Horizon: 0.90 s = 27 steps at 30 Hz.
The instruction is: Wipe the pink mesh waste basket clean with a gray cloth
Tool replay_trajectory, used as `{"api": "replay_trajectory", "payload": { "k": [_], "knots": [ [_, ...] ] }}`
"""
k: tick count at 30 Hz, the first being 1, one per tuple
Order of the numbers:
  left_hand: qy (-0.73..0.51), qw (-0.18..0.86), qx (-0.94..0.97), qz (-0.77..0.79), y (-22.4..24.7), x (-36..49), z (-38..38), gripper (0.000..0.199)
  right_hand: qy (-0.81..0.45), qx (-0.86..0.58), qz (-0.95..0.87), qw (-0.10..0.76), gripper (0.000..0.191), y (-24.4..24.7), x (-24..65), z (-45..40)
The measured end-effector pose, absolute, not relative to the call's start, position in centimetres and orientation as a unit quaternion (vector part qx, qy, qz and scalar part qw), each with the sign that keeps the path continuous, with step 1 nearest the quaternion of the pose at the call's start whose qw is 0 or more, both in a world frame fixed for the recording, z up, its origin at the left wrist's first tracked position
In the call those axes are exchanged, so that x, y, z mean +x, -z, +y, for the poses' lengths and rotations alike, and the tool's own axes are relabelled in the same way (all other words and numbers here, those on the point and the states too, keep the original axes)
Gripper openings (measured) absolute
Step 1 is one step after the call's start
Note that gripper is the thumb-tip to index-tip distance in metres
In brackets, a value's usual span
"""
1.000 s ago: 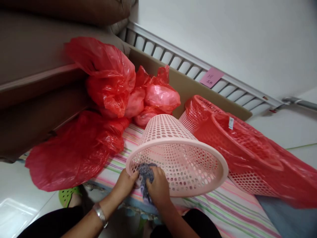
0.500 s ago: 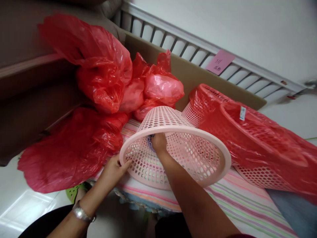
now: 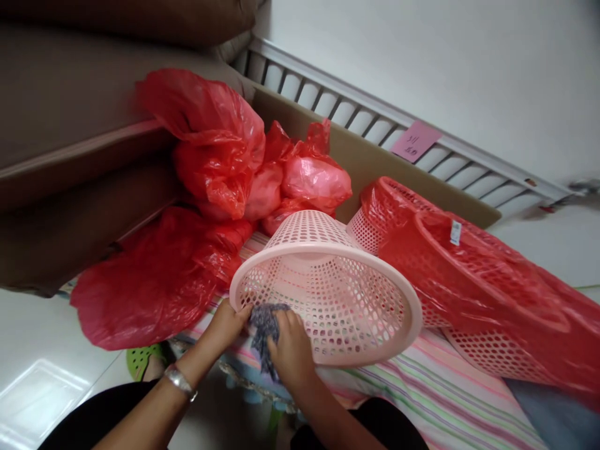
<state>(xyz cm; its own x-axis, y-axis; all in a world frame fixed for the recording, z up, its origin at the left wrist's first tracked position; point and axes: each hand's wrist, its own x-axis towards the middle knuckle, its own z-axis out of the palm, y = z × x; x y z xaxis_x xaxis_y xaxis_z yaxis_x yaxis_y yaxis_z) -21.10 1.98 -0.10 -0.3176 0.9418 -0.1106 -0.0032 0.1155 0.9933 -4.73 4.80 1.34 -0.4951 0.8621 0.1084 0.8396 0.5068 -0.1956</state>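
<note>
A pale pink perforated basket [image 3: 349, 250] lies on its side on a striped cloth [image 3: 450, 394], its wide mouth facing me. My left hand [image 3: 227, 326] grips the left edge of the rim, thumb on the inner side. In my right hand [image 3: 291, 347] is a crumpled grey-blue cloth [image 3: 263, 325], which touches the lower left of the rim close to my left thumb. Part of the rim there is hidden by the cloth and the fingers.
Red plastic bags [image 3: 154, 281] are heaped at the left and behind the basket. More baskets wrapped in red plastic [image 3: 487, 269] lie at the right. A pink note [image 3: 416, 140] hangs on the white radiator [image 3: 347, 112] behind a tan board.
My right hand has come out of the basket's inside with the cloth, down to the lower left rim. My left hand still holds the rim. The view has shifted slightly.
</note>
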Motion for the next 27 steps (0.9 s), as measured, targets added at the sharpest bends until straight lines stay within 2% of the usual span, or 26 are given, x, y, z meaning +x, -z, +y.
{"api": "replay_trajectory", "payload": {
  "k": [3,9,13,16,19,22,27],
  "knots": [
    [-0.548,0.433,0.381,0.606,0.0,-20.9,2.1,0.029,-0.056,-0.498,-0.86,0.102,0.036,-1.4,-5.0,5.3],
    [-0.51,0.501,0.332,0.615,0.0,-20.1,2.2,0.047,0.033,-0.578,-0.806,0.12,0.029,-0.9,-8.3,17.0],
    [-0.512,0.513,0.332,0.604,-0.3,-19.6,2.1,0.046,0.041,-0.57,-0.811,0.128,0.037,-0.2,-8.8,22.2],
    [-0.503,0.472,0.38,0.616,-1.0,-20.4,2.2,0.036,0.043,-0.558,-0.819,0.123,0.037,0.2,-8.5,23.3],
    [-0.493,0.451,0.382,0.638,-1.8,-21.8,2.5,0.035,0.045,-0.548,-0.828,0.11,0.036,0.3,-8.4,23.3],
    [-0.486,0.488,0.329,0.646,-2.0,-22.5,2.7,0.037,0.045,-0.55,-0.828,0.097,0.036,-0.1,-8.2,23.0],
    [-0.485,0.556,0.295,0.607,-0.9,-21.0,2.1,0.027,0.034,-0.562,-0.823,0.075,0.026,-1.5,-7.2,20.3]
  ]
}}
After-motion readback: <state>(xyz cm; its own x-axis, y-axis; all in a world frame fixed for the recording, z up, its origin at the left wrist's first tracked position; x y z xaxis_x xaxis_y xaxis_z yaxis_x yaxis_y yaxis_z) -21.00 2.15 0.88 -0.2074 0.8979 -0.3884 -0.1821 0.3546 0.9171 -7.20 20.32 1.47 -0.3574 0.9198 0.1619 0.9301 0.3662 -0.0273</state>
